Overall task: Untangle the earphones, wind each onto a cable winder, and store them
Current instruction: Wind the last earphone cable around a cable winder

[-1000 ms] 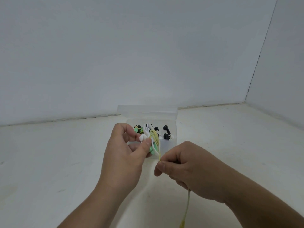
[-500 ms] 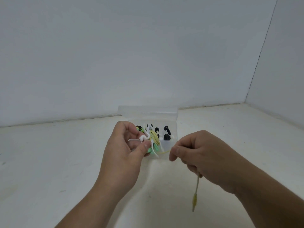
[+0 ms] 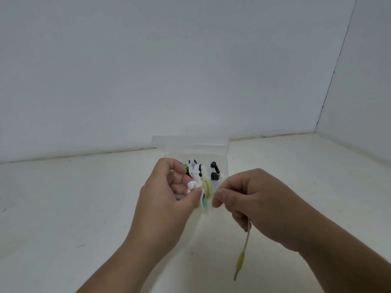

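Note:
My left hand point(image 3: 169, 199) grips a white and green cable winder point(image 3: 202, 203) with yellow earphone cable point(image 3: 206, 185) wound round it and white earbuds sticking up. My right hand point(image 3: 254, 199) pinches the same yellow cable close beside the winder. The free cable end with its jack plug point(image 3: 240, 261) dangles below that hand. Just behind both hands stands a clear plastic storage box point(image 3: 190, 142) with its lid open. Wound black, white and green earphones point(image 3: 213, 172) lie inside it, partly hidden by my fingers.
The box sits on a pale flat surface point(image 3: 63, 208) that meets a white wall behind. A second wall closes the right side, forming a corner point(image 3: 316, 132).
My right hand swung out to the right with the yellow cable, then came back close to the winder. The dangling plug end rose and shortened. The left hand barely moved.

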The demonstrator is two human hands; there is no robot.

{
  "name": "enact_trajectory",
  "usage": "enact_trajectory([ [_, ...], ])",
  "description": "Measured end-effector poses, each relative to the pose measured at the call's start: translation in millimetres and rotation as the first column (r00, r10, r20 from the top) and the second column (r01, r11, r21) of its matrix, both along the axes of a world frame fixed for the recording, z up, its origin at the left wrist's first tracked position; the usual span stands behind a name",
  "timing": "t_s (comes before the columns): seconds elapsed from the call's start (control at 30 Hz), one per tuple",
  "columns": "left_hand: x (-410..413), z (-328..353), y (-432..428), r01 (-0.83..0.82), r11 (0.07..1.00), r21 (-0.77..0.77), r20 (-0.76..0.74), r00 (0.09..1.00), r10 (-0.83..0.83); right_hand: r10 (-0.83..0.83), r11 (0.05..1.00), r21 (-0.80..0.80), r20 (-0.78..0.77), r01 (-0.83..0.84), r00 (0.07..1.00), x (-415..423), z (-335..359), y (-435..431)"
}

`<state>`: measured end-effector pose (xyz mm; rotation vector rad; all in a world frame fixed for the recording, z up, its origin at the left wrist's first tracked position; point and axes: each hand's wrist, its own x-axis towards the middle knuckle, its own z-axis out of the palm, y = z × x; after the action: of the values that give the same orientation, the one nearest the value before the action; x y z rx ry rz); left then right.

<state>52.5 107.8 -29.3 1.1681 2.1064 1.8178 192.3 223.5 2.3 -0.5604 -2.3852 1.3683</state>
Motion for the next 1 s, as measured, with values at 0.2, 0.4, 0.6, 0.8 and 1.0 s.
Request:
enact_trajectory([
  [0.2, 4, 1, -3, 0.062, 0.989, -0.133, -0.137, 0.987, -0.080, 0.002, 0.991, -0.137, -0.015, -0.004, 1.000, 1, 0, 3],
  [0.4, 5, 2, -4, 0.115, 0.969, -0.218, -0.155, 0.976, -0.151, -0.121, 0.958, -0.272, -0.094, 0.092, 0.988, 2, -1, 12],
  [0.6, 6, 5, -4, 0.301, 0.942, -0.147, 0.078, 0.953, -0.292, -0.197, 0.954, -0.257, -0.139, 0.157, 0.970, -3, -8, 18],
  [0.8, 7, 8, -3, 0.446, 0.894, -0.037, 0.220, 0.877, -0.428, -0.209, 0.963, -0.198, -0.128, 0.181, 0.970, -4, -11, 19],
  [1.0, 7, 9, -5, 0.488, 0.860, 0.150, 0.321, 0.798, -0.510, -0.198, 0.953, -0.255, -0.118, 0.163, 0.973, -5, -10, 16],
])
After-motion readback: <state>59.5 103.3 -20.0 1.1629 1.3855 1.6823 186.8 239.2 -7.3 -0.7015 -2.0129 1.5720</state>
